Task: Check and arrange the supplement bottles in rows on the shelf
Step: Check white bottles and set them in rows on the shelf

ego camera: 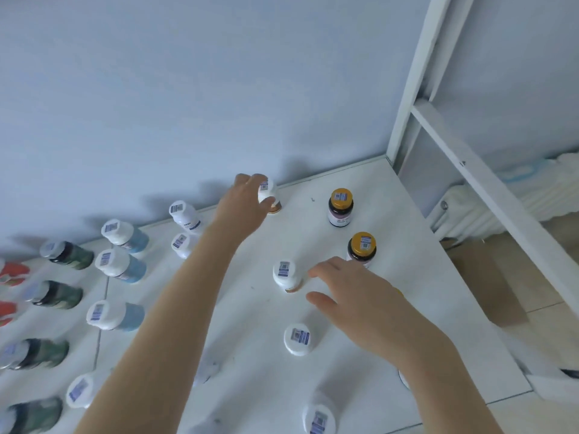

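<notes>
The white shelf (407,308) runs back to a pale blue wall (188,89). At its right back corner a white frame post (410,79) rises. Beyond and below it are a white radiator (517,195) and a brown cardboard box (488,286).

The supplement bottles stand in rough columns. Far left, cut off and blurred, are orange-red bottles (14,272). Next come dark green bottles (67,255) with pale caps, then blue bottles (125,234) with wide white caps, then two all-white bottles (185,214). Each cap that shows clearly carries a small barcode sticker. Further right are white-capped bottles with amber bodies and two dark bottles with gold caps.

The left hand (244,202) reaches to the back of the shelf, close to the wall. Its fingers (241,180) and thumb curl round the cap of a white-capped amber bottle (268,191), gripping it. The all-white bottles stand just left of that forearm.

The right hand (360,296) hovers nearer the person, its fingers (316,270) spread and relaxed, gripping nothing. A second amber bottle (285,274) stands upright just left of its index fingertip; I cannot tell whether they touch. A third white-capped bottle (297,338) stands nearer the person than the thumb, apart from it. The nearer gold-capped bottle (362,249) stands just behind the right fingers, its base hidden by them. The farther gold-capped bottle (341,206) stands well apart from them, to the right of the left fingers.
</notes>
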